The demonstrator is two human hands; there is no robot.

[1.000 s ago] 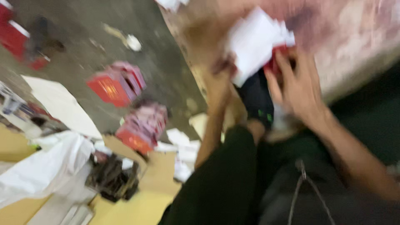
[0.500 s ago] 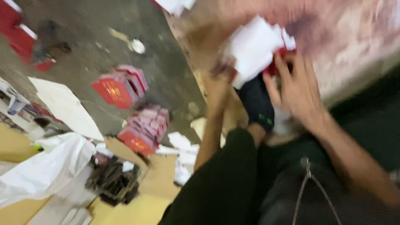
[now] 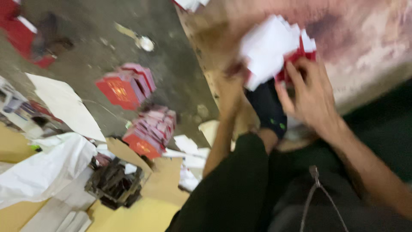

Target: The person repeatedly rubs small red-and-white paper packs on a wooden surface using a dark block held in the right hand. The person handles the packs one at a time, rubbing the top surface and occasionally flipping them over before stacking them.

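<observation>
Grey concrete floor (image 3: 90, 56) spreads to the left, scattered with one large white sheet (image 3: 64, 105) and two stacks of red booklets (image 3: 124, 86). On the worn pinkish board (image 3: 365, 38), both hands meet: the right hand (image 3: 311, 96) and left hand (image 3: 231, 88) clasp one blurred bundle of white paper and red cards (image 3: 274, 53).

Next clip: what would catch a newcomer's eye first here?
Top right, the left hand and right hand grip a bundle of white sheets over something red, though the blur hides what it is. On the grey floor to the left lie two stacks of red booklets, with a white bag at lower left.
</observation>
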